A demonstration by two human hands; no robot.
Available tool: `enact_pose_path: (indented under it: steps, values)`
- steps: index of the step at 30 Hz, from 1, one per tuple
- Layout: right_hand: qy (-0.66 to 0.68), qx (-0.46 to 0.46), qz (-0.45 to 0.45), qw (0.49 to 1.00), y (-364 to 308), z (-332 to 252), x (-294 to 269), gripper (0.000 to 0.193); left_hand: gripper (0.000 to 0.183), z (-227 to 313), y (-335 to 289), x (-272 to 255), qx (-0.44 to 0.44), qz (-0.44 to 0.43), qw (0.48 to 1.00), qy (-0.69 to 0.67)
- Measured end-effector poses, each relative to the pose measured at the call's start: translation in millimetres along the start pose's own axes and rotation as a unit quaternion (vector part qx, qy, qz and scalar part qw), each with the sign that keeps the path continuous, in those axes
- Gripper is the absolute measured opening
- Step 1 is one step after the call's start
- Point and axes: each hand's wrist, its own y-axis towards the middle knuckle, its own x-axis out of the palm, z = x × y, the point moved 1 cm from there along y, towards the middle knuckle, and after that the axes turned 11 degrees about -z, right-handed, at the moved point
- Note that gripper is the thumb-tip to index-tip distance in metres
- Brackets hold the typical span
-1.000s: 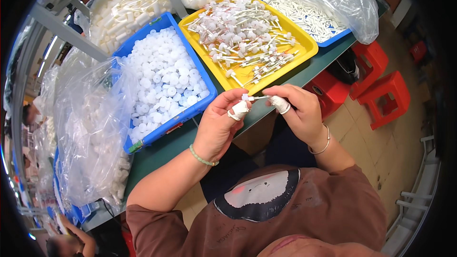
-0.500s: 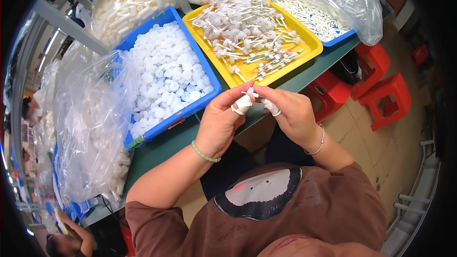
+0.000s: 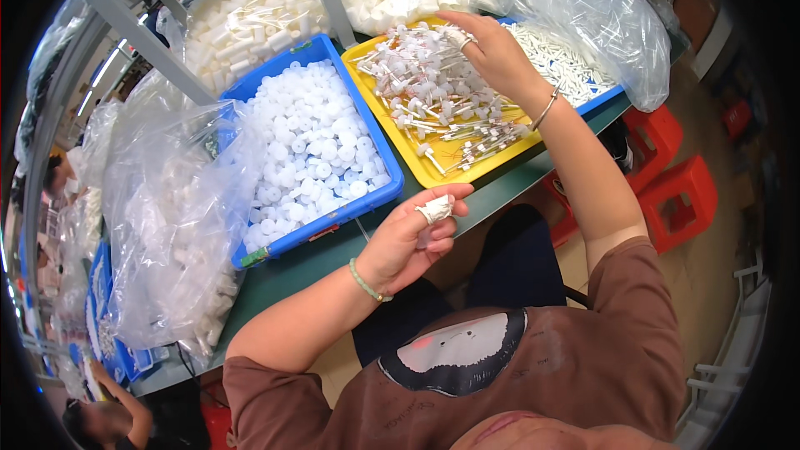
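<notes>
Left hand [image 3: 412, 237], nearest, hovers off the counter [image 3: 312, 262] edge, fingers loosely curled, contents indiscernible. Beyond it, the right hand [image 3: 492, 50] rests open-fingered on stemmed white parts [image 3: 433, 92] heaped in the yellow tray [image 3: 417, 162]. Tangled stems risk dragging neighbours out if lifted.

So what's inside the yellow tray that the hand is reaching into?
The yellow tray holds a heap of thin white sticks with small caps. The right hand rests over the far side of the heap, so whatever lies under it, and the tray floor beneath the heap, is hidden.
</notes>
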Motion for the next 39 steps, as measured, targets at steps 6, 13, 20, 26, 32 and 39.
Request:
enact_pose_path:
  steps: [6,13,20,26,32,39]
  values:
    - [0.11,0.066,-0.109,0.986,-37.9,-21.8,-27.3,0.029,0.04,-3.3,-1.8,-9.8,-0.065,-0.102,0.986,-0.118]
    - [0.312,0.191,-0.072,0.928,-48.8,1.7,-9.7,0.021,0.03,-4.4,0.4,-0.8,-0.089,-0.062,0.993,-0.054]
    - [0.222,0.275,-0.09,0.931,-30.6,28.2,-23.3,0.03,0.029,0.8,-1.5,-3.6,-0.121,-0.011,0.992,-0.028]
    - [-0.056,0.099,-0.026,0.993,-56.7,6.9,-32.7,0.024,0.029,-2.8,-0.4,5.0,-0.089,0.011,0.996,0.019]
    - [0.231,0.265,-0.071,0.934,-69.1,36.2,-23.8,0.025,0.032,2.5,1.3,-1.2,-0.08,-0.001,0.996,0.048]
    - [0.482,0.321,-0.031,0.815,-71.8,44.3,-23.0,0.032,0.031,1.0,2.7,-1.1,-0.073,0.007,0.996,0.058]
